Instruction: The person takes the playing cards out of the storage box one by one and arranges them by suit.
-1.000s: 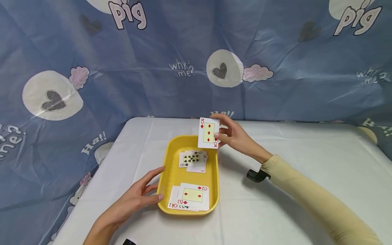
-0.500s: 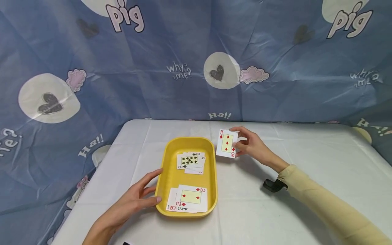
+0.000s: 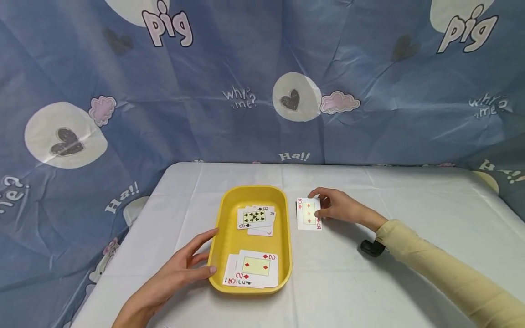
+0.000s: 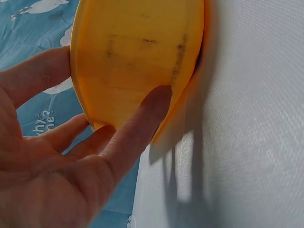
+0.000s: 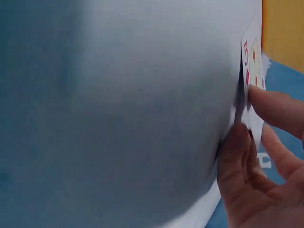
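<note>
My right hand (image 3: pixel 340 206) pinches a playing card, the three of diamonds (image 3: pixel 305 216), low over the cloth just right of the yellow tray (image 3: pixel 231 239). In the right wrist view the thumb lies on the card's face (image 5: pixel 254 61), with the other fingers behind and along its edge. My left hand (image 3: pixel 178 269) rests against the tray's left side, fingers spread. The left wrist view has the thumb on the tray's outer wall (image 4: pixel 142 52). Inside the tray, the nine of clubs (image 3: pixel 254 217) tops the far cards, and the two of diamonds (image 3: pixel 258 266) tops the near ones.
A white cloth (image 3: pixel 369 282) covers the table under the tray. Behind and to the left hangs a blue printed sheet (image 3: pixel 229 132). A black device (image 3: pixel 372 248) sits at my right wrist, below the sleeve cuff.
My right hand has carried the three of diamonds from above the tray's far right corner to the right, then down close to the cloth. The left hand stays at the tray.
</note>
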Available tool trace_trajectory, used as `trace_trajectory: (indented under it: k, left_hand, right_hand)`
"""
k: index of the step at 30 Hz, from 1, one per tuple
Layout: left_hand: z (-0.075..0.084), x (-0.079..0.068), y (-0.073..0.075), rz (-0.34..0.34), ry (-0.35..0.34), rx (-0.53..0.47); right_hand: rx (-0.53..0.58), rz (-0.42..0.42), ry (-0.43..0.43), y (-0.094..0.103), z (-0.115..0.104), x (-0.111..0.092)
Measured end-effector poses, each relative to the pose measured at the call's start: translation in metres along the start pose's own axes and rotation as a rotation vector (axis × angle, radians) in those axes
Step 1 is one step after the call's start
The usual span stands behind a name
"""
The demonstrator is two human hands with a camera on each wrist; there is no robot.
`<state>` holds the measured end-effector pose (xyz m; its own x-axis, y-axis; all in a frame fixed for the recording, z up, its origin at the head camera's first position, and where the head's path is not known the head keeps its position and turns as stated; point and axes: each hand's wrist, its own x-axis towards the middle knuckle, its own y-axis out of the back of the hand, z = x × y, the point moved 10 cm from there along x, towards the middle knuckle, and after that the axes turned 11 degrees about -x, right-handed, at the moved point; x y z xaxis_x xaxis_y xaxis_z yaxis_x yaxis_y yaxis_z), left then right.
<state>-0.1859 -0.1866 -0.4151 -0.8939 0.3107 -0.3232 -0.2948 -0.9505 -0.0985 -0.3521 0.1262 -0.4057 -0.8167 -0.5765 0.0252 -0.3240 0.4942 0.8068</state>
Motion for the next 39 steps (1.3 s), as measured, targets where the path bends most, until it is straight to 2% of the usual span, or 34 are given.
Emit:
trace_trajectory:
  k: [4, 11, 19, 24, 29, 31, 34, 39]
  left_hand:
    - [0.001, -0.001, 0.0, -0.001, -0.006, -0.001]
    - [-0.001, -0.001, 0.0, 0.013, 0.004, 0.009]
    - [-0.001, -0.001, 0.0, 0.022, 0.018, 0.0]
    - [0.0, -0.001, -0.001, 0.006, 0.007, -0.011]
    - [-0.001, -0.001, -0.001, 0.004, 0.004, -0.019]
    - [-0.001, -0.001, -0.001, 0.001, 0.0, -0.02]
    - [-0.001, -0.001, -0.002, -0.006, -0.005, -0.023]
    - [-0.001, -0.001, -0.003, -0.02, -0.01, -0.029]
  right_hand:
    - [-0.109, 0.005, 0.02, 0.0, -0.003, -0.002]
    - [-0.111, 0.029, 0.045, 0.003, -0.006, -0.001]
    - [0.06, 0.167, 0.112, 0.018, -0.033, 0.005]
    - [0.176, 0.197, 0.166, 0.02, -0.06, 0.014]
    - [0.3, 0.158, 0.225, 0.014, -0.099, 0.018]
    - [0.319, 0.129, 0.257, 0.008, -0.112, 0.022]
    - [0.312, 0.068, 0.307, -0.007, -0.122, 0.032]
    - [0.233, -0.059, 0.354, -0.031, -0.138, 0.049]
